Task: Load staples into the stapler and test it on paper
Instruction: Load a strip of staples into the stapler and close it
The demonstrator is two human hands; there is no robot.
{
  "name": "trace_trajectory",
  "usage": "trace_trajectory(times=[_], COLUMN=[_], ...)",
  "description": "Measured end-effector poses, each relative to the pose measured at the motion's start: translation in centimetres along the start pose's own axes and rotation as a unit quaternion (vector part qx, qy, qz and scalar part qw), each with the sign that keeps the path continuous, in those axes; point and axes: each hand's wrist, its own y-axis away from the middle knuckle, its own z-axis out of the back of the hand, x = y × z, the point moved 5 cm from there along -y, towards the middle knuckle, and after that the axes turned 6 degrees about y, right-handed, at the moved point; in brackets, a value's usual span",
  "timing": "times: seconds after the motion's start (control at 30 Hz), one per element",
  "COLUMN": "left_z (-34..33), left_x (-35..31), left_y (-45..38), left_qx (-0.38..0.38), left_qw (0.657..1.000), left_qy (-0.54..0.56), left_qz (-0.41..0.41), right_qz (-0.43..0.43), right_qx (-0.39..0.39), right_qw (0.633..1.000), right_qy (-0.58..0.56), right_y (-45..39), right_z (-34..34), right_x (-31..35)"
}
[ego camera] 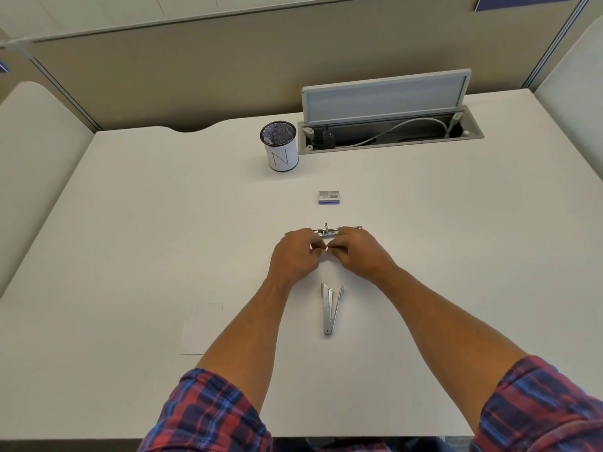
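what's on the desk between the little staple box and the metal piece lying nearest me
In the head view, between the staple box and the near metal piece lie the opened stapler and both hands, left and right, pinching something small.

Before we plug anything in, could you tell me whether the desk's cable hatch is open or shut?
Open: the cable hatch lid stands raised, showing a cable in the recess.

I see a stapler (337, 230) just beyond my hands (329, 254), box (329, 197) farther back, a second stapler (330, 309) nearer, paper (202, 327) left.
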Motion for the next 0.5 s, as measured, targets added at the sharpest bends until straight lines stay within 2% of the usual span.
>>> trace_trajectory(times=[0.23, 0.4, 0.5], left_z=[1.9, 3.6, 4.8], left_x=[-1.6, -2.4, -2.7], left_y=[-0.7, -2.4, -3.6], left_qx=[-0.066, -0.118, -0.147], left_qw=[0.995, 0.984, 0.974], left_qy=[0.068, 0.125, 0.167], left_qz=[-0.044, -0.040, -0.030], right_qz=[0.026, 0.011, 0.001], right_qx=[-0.124, -0.177, -0.183], right_qw=[0.991, 0.980, 0.977], right_qy=[-0.049, -0.091, -0.109], right_y=[-0.1, -2.2, -4.0], right_z=[2.9, 5.1, 6.0], right_x=[0.4, 1.2, 1.7])
